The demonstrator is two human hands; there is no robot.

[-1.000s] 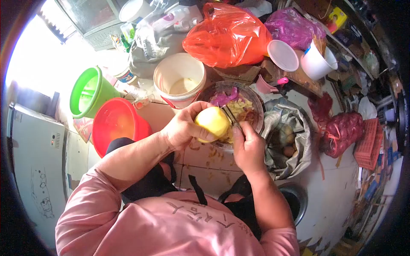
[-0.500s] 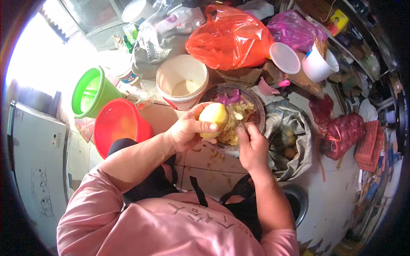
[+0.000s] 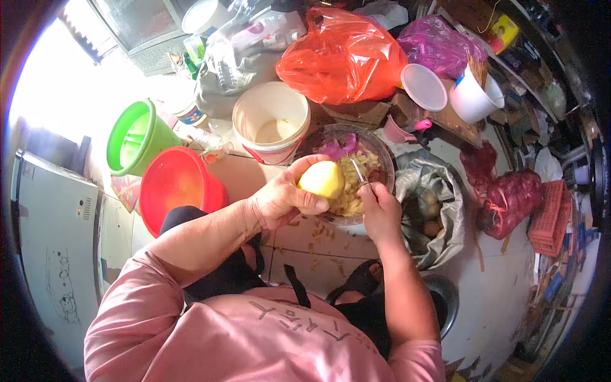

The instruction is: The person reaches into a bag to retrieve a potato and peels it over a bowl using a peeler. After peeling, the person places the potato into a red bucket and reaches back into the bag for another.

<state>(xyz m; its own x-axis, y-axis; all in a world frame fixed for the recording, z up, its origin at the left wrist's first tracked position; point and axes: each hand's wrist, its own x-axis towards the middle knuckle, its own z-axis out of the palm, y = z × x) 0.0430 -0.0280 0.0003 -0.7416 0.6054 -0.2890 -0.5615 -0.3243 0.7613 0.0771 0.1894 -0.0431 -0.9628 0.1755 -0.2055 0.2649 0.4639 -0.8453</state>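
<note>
A yellow peeled potato (image 3: pixel 322 179) sits in my left hand (image 3: pixel 286 194), fingers and thumb wrapped round it. My right hand (image 3: pixel 382 209) is closed on the handle of a small metal peeler (image 3: pixel 358 170), whose blade end points up and away, a little to the right of the potato. Beneath and beyond both hands is a round bowl (image 3: pixel 386 159) holding yellow peelings and some purple pieces. Close to my right hand stands an open grey sack (image 3: pixel 449 219) with several unpeeled potatoes (image 3: pixel 431 210) inside.
Left of the bowl are a white bucket (image 3: pixel 270 118), a red basin (image 3: pixel 178 191) and a green bucket (image 3: pixel 137 137). An orange plastic bag (image 3: pixel 344 57) lies behind it. To the right are a net of onions (image 3: pixel 512 200) and a red crate (image 3: pixel 548 219). Peel scraps dot the floor.
The potato has turned in my left hand and shows a paler face. My right hand has shifted slightly right and down, away from the potato, and the peeler now shows clearly.
</note>
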